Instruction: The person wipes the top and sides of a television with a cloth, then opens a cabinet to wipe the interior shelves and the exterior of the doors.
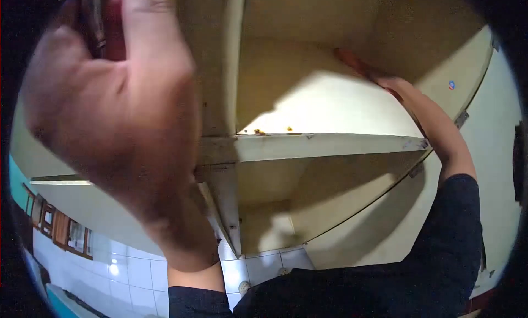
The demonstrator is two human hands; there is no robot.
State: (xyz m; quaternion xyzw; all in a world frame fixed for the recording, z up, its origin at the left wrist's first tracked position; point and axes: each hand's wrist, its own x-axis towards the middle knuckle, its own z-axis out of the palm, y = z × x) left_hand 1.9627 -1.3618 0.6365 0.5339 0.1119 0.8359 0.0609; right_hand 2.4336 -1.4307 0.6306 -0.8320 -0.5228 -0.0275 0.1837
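My left hand (110, 106) is large and close to the camera at the upper left, its fingers curled around something dark red with a thin metallic edge (100, 29), mostly cut off by the frame. Deep inside an open cream cabinet, my right hand (379, 78) reaches over the brightly lit shelf (341, 106), near the back right corner. Its fingers are in shadow and blurred, with a reddish patch along them, and I cannot tell what they hold. Small brown crumbs (257, 131) lie by the shelf's front edge.
Below the shelf is a lower compartment (269, 191). An open cabinet door (379, 213) with hinges (461, 119) stands to the right, and a vertical divider (234, 59) rises at the left. White floor tiles (132, 271) show below; a wooden window frame (77, 238) is at far left.
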